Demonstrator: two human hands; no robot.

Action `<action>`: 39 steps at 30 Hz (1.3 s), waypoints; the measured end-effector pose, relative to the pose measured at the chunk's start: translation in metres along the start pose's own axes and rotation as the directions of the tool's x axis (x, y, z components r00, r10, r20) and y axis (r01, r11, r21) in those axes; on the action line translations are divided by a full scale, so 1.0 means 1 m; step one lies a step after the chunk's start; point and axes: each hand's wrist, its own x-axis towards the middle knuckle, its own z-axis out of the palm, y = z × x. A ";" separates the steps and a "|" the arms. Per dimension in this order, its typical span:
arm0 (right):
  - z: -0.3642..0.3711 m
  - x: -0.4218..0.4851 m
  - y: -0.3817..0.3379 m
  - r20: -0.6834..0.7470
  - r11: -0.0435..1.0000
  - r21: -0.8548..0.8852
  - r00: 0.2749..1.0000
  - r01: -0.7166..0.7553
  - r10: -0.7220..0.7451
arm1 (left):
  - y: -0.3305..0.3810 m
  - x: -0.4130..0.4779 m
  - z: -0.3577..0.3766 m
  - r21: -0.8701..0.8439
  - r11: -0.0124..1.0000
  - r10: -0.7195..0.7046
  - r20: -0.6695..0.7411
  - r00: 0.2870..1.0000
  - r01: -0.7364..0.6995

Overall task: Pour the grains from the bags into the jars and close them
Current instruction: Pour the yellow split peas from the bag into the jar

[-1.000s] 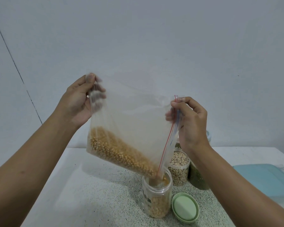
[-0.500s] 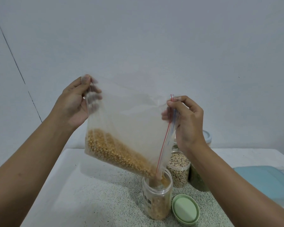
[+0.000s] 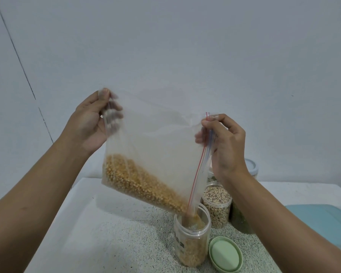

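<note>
fingers point(image 3: 222, 119) on opposite bag point(image 3: 156, 140) corners

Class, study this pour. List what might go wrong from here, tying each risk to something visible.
1. Only the bag's corner sits in the jar mouth; if the left hand or right hand drifts, grains may spill onto the table.
2. Both hands hold the bag, so nothing steadies the jar; a nudge could tip it.
3. Many grains remain in the bag and the jar is already part full, so it may overflow.
</note>
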 end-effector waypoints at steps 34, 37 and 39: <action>0.017 -0.006 -0.004 0.022 0.999 0.033 1.000 0.011 -0.012 | 0.023 -0.001 -0.002 0.022 0.998 0.063 -0.002 0.998 -0.063; 0.018 -0.007 -0.005 0.015 0.999 0.036 1.000 0.010 -0.011 | 0.023 -0.002 -0.002 0.021 0.998 0.057 0.000 0.998 -0.057; 0.018 -0.007 -0.005 0.010 0.999 0.038 1.000 0.009 -0.010 | 0.023 -0.002 -0.002 0.019 0.998 0.053 0.001 0.999 -0.053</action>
